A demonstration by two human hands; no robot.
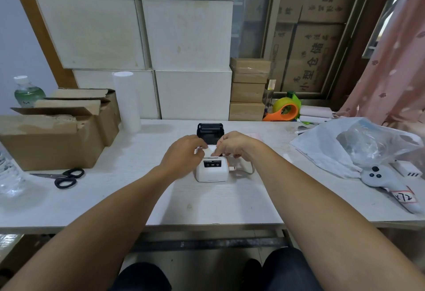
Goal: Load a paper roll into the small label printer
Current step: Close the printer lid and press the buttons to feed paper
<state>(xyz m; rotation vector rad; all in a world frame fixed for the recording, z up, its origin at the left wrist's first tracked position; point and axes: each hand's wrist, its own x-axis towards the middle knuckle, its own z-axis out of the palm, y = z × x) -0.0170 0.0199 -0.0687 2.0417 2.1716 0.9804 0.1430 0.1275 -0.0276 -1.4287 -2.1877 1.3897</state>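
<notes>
Presently: paper strip (pixel 211 150) pinched by left hand (pixel 184 152) and right hand (pixel 234 147) above label printer (pixel 212 171); feeding step judged underway; lid closure judged next.

Both forearms are bare from elbow to wrist, with no sleeve edge in view. The left hand (pixel 184 152) and the right hand (pixel 236 145) carry no glove, ring, watch or band that can be made out. At about 6 o'clock in the view, two knees show in dark trousers (pixel 142 277), close to black, the cloth plain and unmarked; the right knee sits nearer 5 o'clock, the left nearer 7 o'clock.
</notes>
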